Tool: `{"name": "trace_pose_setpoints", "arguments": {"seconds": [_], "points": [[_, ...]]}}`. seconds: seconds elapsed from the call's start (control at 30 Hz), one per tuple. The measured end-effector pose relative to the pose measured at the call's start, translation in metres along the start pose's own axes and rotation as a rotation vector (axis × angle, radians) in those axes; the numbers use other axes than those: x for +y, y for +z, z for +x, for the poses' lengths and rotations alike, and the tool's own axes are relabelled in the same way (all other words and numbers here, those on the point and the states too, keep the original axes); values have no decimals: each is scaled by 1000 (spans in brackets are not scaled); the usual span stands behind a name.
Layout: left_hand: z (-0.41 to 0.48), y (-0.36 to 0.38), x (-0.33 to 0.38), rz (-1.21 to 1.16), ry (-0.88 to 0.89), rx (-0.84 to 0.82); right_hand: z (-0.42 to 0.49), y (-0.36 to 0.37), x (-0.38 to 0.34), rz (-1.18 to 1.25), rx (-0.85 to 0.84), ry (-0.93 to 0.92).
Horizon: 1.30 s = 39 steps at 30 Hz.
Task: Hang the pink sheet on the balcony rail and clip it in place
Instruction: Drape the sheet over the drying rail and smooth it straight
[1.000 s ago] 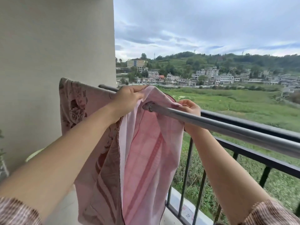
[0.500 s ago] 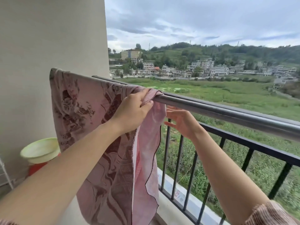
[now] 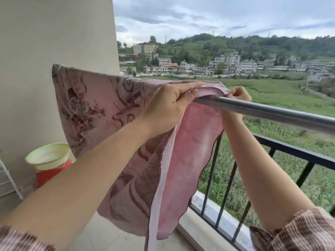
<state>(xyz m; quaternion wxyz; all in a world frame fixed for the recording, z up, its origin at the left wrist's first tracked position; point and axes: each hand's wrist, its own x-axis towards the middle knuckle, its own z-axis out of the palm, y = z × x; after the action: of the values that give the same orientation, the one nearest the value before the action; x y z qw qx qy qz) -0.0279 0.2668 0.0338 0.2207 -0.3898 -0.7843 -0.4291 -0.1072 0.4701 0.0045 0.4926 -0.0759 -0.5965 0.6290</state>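
- Now the right hand (image 3: 237,96) is on the far side of the silver rail (image 3: 272,111) and pinches the leading edge of the pink sheet (image 3: 101,109); half a second ago it hung open below the rail, touching no cloth.
- The sheet's edge has also come further along the rail than it was then, and the fold over the top looks flatter.
- The left hand (image 3: 166,107) keeps its hold on the near side: fingers laid over the top of the fold, thumb beneath, cloth gripped between them right at the rail.
- For the task this likely means the draping is nearly settled, with both hands spreading the sheet along the rail (no clip is in view, so the clipping is not yet begun).
- The sheet lies over the rail between the pillar and the two hands, its patterned side hanging on the balcony side and a paler panel dropping below the left wrist in front of the black railing (image 3: 290,151).
- Both grips sit at the sheet's right end, just beside each other, one on each side of the rail, so the rest of the cloth hangs free.
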Motion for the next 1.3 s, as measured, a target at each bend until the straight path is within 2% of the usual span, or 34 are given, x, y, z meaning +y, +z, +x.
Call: {"name": "trace_pose_setpoints", "arguments": {"seconds": [0.03, 0.1, 0.17, 0.27, 0.37, 0.43, 0.53, 0.63, 0.67, 0.7, 0.8, 0.87, 0.97, 1.03, 1.17, 1.3], "points": [[-1, 11, 7, -3, 29, -11, -4, -11, 5, -68, -49, -6], [-7, 30, 4, 62, 22, -79, -13, -37, 17, -317, -345, 16], [-21, 45, -10, 194, -67, -153, -19, -60, 31, -570, -625, 43], [-38, 58, -23, 207, -181, -142, -25, -83, 40, -732, -729, -2], [-41, 64, -21, 194, -211, -108, -29, -95, 35, -718, -656, -26], [-42, 63, -18, 181, -207, -103, -29, -101, 26, -719, -538, -81], [-42, 55, -8, 132, -174, -52, -27, -111, 6, -623, -229, -98], [-33, 41, 12, 131, -75, 74, -22, -130, -5, -415, 145, -8], [-31, 37, 19, 117, -47, 100, -23, -138, -5, -357, 217, 17], [-31, 35, 26, 97, -27, 103, -26, -148, -2, -351, 208, 24], [-46, 41, 39, 119, -26, -19, -50, -180, 16, -527, -158, 72], [-62, 51, 37, 204, -48, -83, -67, -198, 19, -593, -290, 52], [-79, 62, 30, 317, -121, -101, -80, -209, 5, -641, -292, -10], [-86, 68, 31, 342, -168, -146, -88, -214, -7, -628, -312, 20], [-98, 83, 49, 109, -221, -242, -104, -221, -36, -653, -354, 159], [-105, 94, 83, 11, -136, -410, -93, -228, -60, -614, -213, 306]]}}
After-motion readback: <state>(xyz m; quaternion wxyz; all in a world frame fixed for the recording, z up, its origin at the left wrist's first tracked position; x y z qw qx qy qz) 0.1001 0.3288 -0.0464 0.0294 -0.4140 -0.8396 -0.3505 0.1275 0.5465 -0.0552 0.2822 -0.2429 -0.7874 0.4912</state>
